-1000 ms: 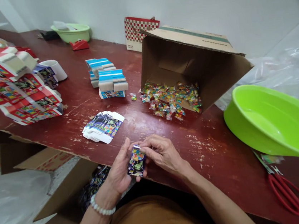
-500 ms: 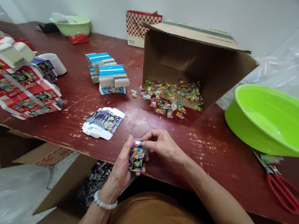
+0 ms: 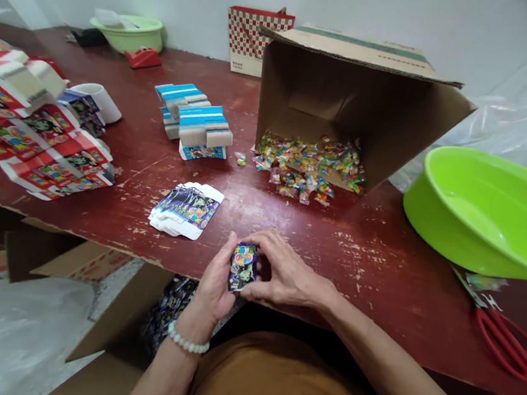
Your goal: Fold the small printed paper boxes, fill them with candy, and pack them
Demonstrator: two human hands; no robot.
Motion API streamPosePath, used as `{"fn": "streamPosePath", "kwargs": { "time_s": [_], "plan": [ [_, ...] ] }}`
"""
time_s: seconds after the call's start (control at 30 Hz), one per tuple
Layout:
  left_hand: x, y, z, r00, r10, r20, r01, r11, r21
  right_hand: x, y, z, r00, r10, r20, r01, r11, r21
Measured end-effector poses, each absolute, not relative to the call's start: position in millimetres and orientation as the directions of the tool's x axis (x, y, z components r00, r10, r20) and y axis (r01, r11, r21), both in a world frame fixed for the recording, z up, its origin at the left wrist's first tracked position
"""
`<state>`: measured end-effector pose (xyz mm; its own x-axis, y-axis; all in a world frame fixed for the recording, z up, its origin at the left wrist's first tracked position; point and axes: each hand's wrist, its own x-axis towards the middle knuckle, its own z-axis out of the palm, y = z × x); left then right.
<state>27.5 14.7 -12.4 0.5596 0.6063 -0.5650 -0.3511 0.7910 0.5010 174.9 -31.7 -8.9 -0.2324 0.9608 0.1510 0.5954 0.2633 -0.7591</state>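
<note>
A small dark purple candy box point(image 3: 243, 267) with a colourful print is held between my two hands over the table's front edge. My left hand point(image 3: 217, 282), with a pale bead bracelet at the wrist, grips its left side. My right hand point(image 3: 287, 272) closes on it from the right, fingers at the top end and thumb at the bottom end. Beyond my hands lies a fanned stack of flat purple cartons point(image 3: 187, 210). Small wrapped candies point(image 3: 307, 164) spill from a cardboard box point(image 3: 357, 98) lying on its side.
Blue carton bundles point(image 3: 203, 128) and red carton bundles point(image 3: 57, 161) stand further back and left. At the right are a bright green basin point(image 3: 443, 228) and red-handled scissors point(image 3: 512, 340). Below the table edge, an open cardboard box point(image 3: 111, 329) holds many dark packets. A paper bag point(image 3: 246, 41) leans on the wall.
My right hand has gone from pinching the box's top flap to spanning its top and bottom ends. The white patch at the top no longer shows. The view has shifted slightly.
</note>
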Motion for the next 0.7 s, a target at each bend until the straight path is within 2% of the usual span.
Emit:
{"fn": "streamPosePath", "kwargs": {
  "time_s": [0.1, 0.2, 0.3, 0.43, 0.53, 0.6, 0.67, 0.7],
  "plan": [
    [29.4, 15.0, -9.5, 0.518, 0.653, -0.553, -0.438, 0.757, 0.484, 169.0, -34.1, -12.4, -0.233, 0.957, 0.173, 0.723, 0.290, -0.627],
    [30.8, 11.3, -7.6, 0.452, 0.706, -0.545, -0.468, 0.708, 0.529, 163.9, -30.8, -10.9, -0.268, 0.938, 0.220, 0.757, 0.346, -0.555],
    [29.3, 4.4, -8.9, 0.382, 0.771, -0.510, -0.478, 0.637, 0.605, 156.5, -26.1, -11.1, -0.252, 0.926, 0.282, 0.722, 0.374, -0.582],
    [12.4, -5.1, -12.4, 0.260, 0.888, -0.380, -0.413, 0.458, 0.787, 135.5, -23.8, -17.6, -0.223, 0.922, 0.315, 0.598, 0.385, -0.703],
    [-20.3, -9.1, -16.2, 0.156, 0.917, -0.367, -0.285, 0.397, 0.872, 122.1, -14.7, -23.3, -0.345, 0.907, 0.243, 0.525, 0.401, -0.751],
    [-50.7, -9.0, -21.3, 0.069, 0.921, -0.384, -0.116, 0.390, 0.914, 121.0, 3.6, -26.9, -0.358, 0.914, 0.192, 0.528, 0.368, -0.766],
    [-81.0, -6.0, -27.9, -0.120, 0.965, -0.234, 0.164, 0.252, 0.954, 125.0, 32.5, -30.2, -0.253, 0.953, 0.165, 0.581, 0.286, -0.762],
    [-93.3, -3.1, -31.1, -0.173, 0.977, -0.123, 0.344, 0.177, 0.922, 127.3, 49.1, -31.6, -0.184, 0.970, 0.160, 0.621, 0.241, -0.746]
  ]
}}
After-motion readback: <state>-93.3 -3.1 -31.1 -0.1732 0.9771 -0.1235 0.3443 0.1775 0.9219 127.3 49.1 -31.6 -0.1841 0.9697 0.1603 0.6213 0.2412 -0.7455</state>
